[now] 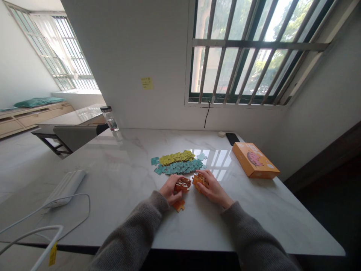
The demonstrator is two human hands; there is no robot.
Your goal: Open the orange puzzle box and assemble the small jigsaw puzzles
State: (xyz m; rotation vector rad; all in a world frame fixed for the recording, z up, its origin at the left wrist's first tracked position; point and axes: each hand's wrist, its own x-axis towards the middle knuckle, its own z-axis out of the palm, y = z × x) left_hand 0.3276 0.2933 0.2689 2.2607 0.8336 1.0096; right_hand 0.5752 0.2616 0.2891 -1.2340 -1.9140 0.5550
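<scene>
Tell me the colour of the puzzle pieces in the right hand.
Orange: the puzzle pieces in the right hand show in the head view, the only one here.

I am seeing writing in three places, but no word is coming out readable.
On the wall (166,71) ahead of me, a yellow sticky note (147,83) is carrying several short rows of dark writing, too small for me to make out. To my right, an orange cardboard box (255,171) is showing bulky white lettering on its top face, beyond a pink picture (255,159); slant and blur are keeping me from spelling it. At lower left, a yellow tag (52,254) beside a thick white cable (45,259) is bearing dark marks that I am not managing to read.
</scene>
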